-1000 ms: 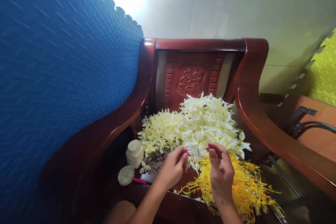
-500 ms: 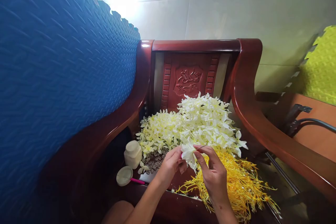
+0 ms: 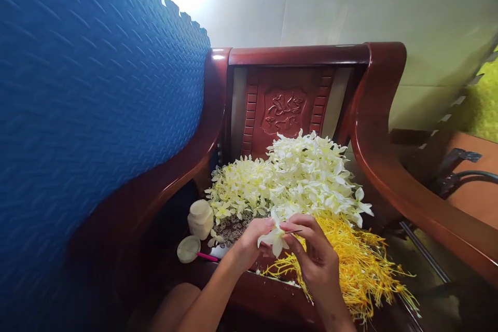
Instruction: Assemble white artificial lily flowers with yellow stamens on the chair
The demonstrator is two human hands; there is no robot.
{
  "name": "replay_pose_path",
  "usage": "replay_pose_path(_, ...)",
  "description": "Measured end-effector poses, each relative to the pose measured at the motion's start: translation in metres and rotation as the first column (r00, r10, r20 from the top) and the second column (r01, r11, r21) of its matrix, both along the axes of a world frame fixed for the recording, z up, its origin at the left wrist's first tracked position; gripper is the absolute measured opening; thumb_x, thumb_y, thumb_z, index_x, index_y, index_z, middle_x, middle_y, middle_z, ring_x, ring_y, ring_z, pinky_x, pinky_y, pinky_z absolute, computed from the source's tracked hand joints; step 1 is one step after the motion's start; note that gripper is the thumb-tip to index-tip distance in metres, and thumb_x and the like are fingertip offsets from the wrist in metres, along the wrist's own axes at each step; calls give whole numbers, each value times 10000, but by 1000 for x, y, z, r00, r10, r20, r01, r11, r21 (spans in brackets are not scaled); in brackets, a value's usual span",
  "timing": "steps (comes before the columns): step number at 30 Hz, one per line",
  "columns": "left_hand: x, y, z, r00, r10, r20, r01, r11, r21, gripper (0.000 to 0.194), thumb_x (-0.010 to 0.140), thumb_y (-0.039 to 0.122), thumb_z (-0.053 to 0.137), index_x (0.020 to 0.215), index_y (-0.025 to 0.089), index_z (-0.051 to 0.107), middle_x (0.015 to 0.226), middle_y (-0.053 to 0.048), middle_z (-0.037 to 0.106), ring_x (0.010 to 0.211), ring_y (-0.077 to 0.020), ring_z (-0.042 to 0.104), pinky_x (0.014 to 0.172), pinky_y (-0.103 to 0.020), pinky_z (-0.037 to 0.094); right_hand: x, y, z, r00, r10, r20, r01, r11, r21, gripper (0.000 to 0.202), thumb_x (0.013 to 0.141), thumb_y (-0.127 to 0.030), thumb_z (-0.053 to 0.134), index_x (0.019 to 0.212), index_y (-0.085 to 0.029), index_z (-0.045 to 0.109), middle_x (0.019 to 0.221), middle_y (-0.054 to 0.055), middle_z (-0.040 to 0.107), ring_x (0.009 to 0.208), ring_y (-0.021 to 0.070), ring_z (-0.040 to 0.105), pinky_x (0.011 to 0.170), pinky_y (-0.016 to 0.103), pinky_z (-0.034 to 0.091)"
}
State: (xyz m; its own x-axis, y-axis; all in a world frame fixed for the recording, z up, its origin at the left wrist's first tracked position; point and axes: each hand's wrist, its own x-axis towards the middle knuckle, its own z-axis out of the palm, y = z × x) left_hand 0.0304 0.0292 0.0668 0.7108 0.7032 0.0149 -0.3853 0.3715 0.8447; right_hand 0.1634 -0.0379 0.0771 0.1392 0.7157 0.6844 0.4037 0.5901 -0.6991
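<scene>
Between both hands is a white flower, its petals facing down and left. My left hand is closed on the flower from the left. The thumb and fingers of my right hand pinch a thin dark piece at the flower's base, perhaps a stem or a tool. Behind the hands lies a large heap of white flowers on the wooden chair seat. A pile of yellow strands spreads beside and under my right hand.
A white jar stands left of the flowers, with a round lid and a pink-handled tool before it. Chair arms curve along both sides. A blue foam mat rises at the left.
The held flower has turned from facing upward to facing down and left, and both hands have shifted slightly with it. The camera view has moved a little.
</scene>
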Motion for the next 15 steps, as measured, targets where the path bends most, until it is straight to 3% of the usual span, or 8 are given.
replay_pose_path(5,-1,1,-2,995,95,-35,-95,995,14,481,678,580,698,679,136,512,572,38,369,515,-66,301,481,-225,201,-4,-3,1,997,-73,22,73,997,24,238,869,-160,608,1071,-284,637,1052,36,562,1010,197,552,877,337,447)
replay_pose_path(15,0,2,-10,992,122,-21,-121,992,28,470,681,582,697,663,146,522,590,30,409,536,-82,354,506,-219,269,-8,-3,4,986,-158,59,151,983,106,181,851,-150,632,993,-261,645,965,24,564,936,187,548,824,336,444)
